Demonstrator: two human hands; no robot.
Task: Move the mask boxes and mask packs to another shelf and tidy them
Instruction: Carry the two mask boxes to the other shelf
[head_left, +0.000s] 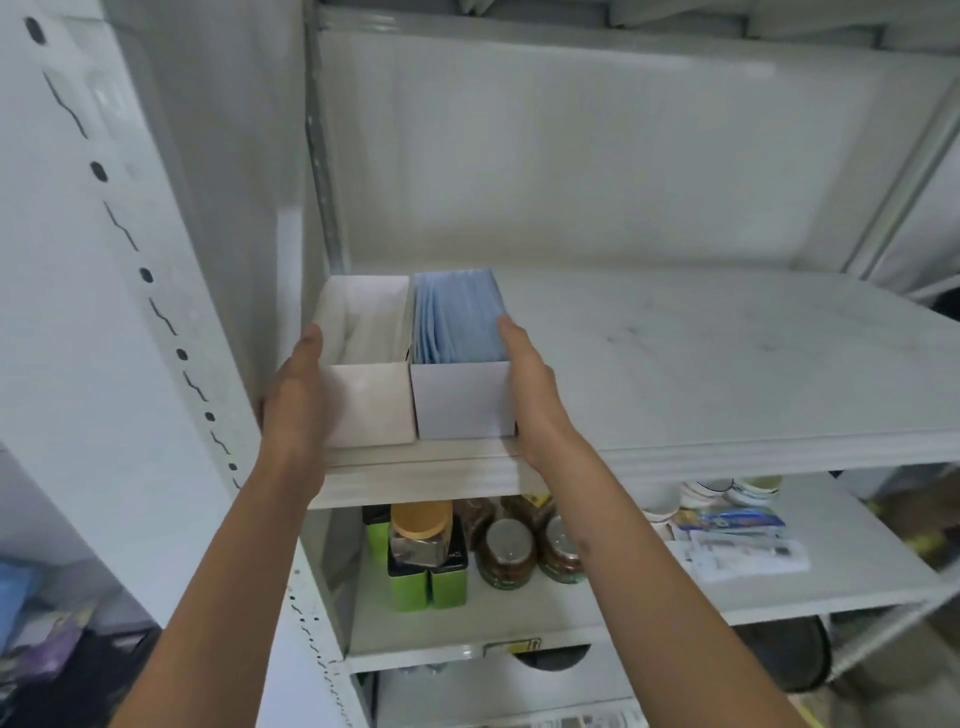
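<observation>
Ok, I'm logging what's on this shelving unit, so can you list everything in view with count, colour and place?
open white cardboard box of white masks: one, white, left end of the middle shelf
open white cardboard box of blue masks: one, white with blue contents, touching the first box's right side
white metal shelf board: one, white, under both boxes
green rectangular tins: at least two, green, lower shelf left
clear jar with orange lid: one, on top of the tins
glass jars with silver lids: two, brown contents, lower shelf centre
stacked paper cups: several, white, lower shelf right
flat printed packets: a few, white and blue, lower shelf right
hands: left hand flat on the white-mask box's left side; right hand flat on the blue-mask box's right side
</observation>
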